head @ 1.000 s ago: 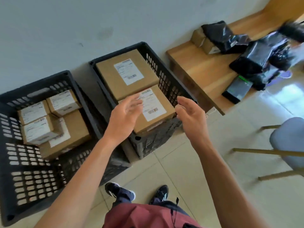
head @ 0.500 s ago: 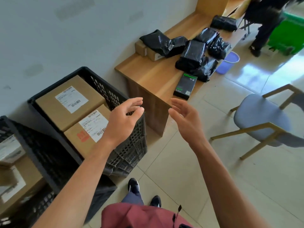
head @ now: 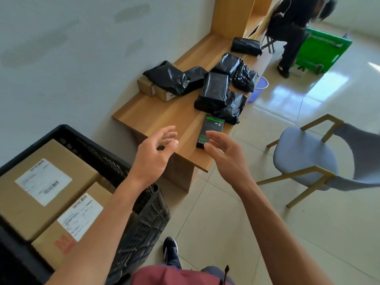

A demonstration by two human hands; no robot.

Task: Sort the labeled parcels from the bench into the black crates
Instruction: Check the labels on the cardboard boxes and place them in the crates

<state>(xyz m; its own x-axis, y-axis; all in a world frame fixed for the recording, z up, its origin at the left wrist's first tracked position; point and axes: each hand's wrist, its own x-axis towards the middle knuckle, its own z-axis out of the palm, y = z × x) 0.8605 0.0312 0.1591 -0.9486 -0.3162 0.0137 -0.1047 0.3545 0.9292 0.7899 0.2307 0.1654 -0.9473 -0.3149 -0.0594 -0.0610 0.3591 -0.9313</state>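
Both hands are empty, the left hand [head: 154, 155] and right hand [head: 223, 150] with fingers loosely spread, reaching for the bench [head: 164, 118]. A flat black box [head: 211, 128] lies just beyond the right fingertips, black bagged parcels [head: 216, 91] farther past. Next, I'd guess, comes grasping one for the black crate [head: 131, 227].

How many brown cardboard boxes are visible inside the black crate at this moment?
2. The large box lies at the far side of the black crate; the smaller box lies in front of it, nearer the person. Others may be hidden beneath them.
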